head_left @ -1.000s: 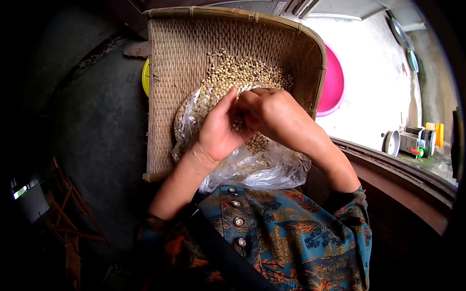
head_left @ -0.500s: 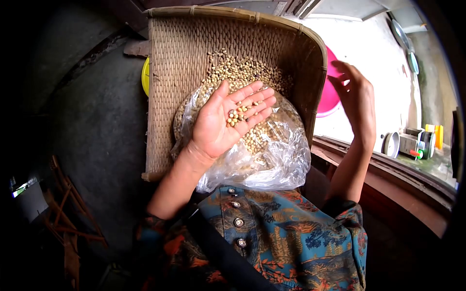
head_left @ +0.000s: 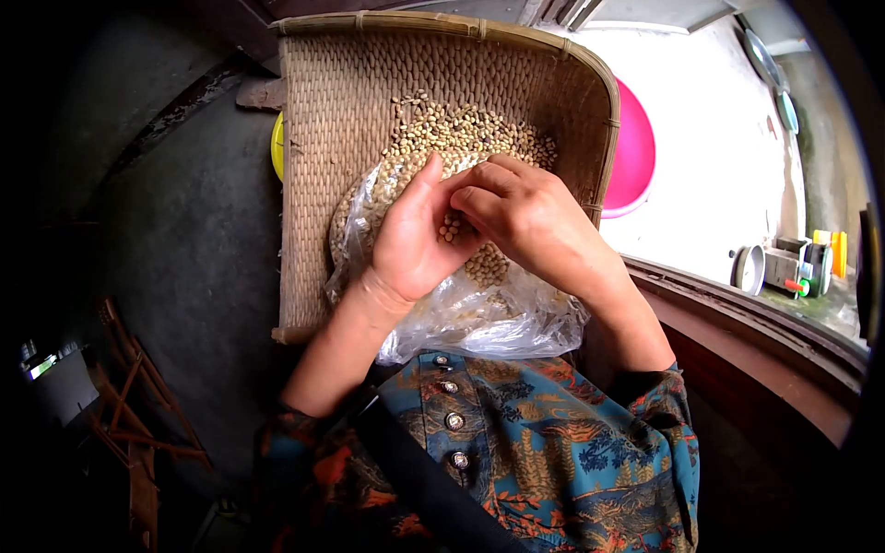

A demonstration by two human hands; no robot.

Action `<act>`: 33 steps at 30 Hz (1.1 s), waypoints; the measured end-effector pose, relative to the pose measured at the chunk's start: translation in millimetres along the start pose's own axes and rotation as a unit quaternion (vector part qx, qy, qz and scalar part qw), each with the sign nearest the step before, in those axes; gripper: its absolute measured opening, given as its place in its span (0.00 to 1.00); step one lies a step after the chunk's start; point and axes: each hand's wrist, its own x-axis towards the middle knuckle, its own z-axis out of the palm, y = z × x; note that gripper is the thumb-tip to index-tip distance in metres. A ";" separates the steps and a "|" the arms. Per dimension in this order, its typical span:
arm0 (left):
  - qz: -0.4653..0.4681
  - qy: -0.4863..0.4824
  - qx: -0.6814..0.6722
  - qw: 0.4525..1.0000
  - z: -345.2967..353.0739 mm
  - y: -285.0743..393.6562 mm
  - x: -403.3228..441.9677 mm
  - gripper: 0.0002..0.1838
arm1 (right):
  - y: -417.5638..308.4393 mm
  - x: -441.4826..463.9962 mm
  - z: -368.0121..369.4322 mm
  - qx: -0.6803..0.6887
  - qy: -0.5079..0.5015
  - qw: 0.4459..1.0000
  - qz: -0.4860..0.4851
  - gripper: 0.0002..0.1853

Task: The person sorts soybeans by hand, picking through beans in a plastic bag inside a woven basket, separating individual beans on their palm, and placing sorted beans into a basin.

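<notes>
My left hand (head_left: 406, 244) is palm up and cupped, with a small heap of pale beans (head_left: 450, 229) in it. Over that palm bends my right hand (head_left: 539, 221), its thumb and fingers pinched together among the beans; whatever sits between the fingertips is hidden. Below both hands, a crumpled clear plastic bag (head_left: 525, 332) lies over a round tray of similar beans, partly covered by the hands. More loose beans (head_left: 452, 124) are spread behind it in a large woven bamboo basket (head_left: 318, 138), open toward me.
Beyond the basket's right side is a bright pink basin (head_left: 636, 152). A yellow rim (head_left: 277, 147) shows at the left. A brown ledge (head_left: 747, 341) runs along the right, and wooden slats (head_left: 138, 396) stand at lower left.
My right hand has come in from the right, above the pink basin, to my left palm, and its fingers have closed. The left fingers have curled up from lying flat.
</notes>
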 end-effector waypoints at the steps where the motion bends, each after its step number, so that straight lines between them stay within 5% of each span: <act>1: 0.003 -0.005 -0.004 1.000 -2.3 -0.8 0.9 0.33 | -0.5 1.5 0.4 -0.018 -0.012 1.000 -0.002 0.09; 4: -0.002 0.014 0.011 1.000 -7.0 2.8 -0.5 0.32 | 2.3 1.9 0.3 -0.018 -0.056 0.998 0.038 0.08; 7: 0.020 0.104 0.020 0.994 17.9 -0.2 -3.6 0.32 | 6.9 5.9 -8.2 0.176 -0.007 0.980 0.096 0.07; 9: 0.024 0.040 -0.012 0.999 13.8 1.0 -2.6 0.35 | 10.9 1.5 -20.7 0.196 0.063 0.964 0.170 0.09; 13: 0.040 0.062 0.013 0.997 29.1 1.1 -0.2 0.39 | 40.3 -16.2 -65.3 -0.087 0.256 0.947 0.176 0.09; 18: 0.045 0.049 -0.015 0.998 27.8 3.5 0.0 0.39 | 71.9 -49.4 -84.8 -0.219 0.163 0.902 0.335 0.05; 19: 0.046 0.048 -0.015 0.998 28.0 4.1 0.4 0.39 | 77.9 -52.8 -77.2 -0.285 0.166 0.896 0.297 0.06; 22: 0.048 0.046 -0.014 0.998 28.2 5.0 0.1 0.39 | 68.6 -50.2 -66.0 -0.185 0.145 0.915 0.327 0.07; 28: 0.050 0.046 -0.004 0.998 30.4 3.8 -0.4 0.39 | 53.7 -43.2 -63.1 -0.104 0.272 0.924 0.250 0.09; 33: 0.046 0.057 0.077 0.994 34.0 3.1 0.4 0.41 | -4.6 -23.1 -35.9 0.108 0.113 0.978 0.137 0.15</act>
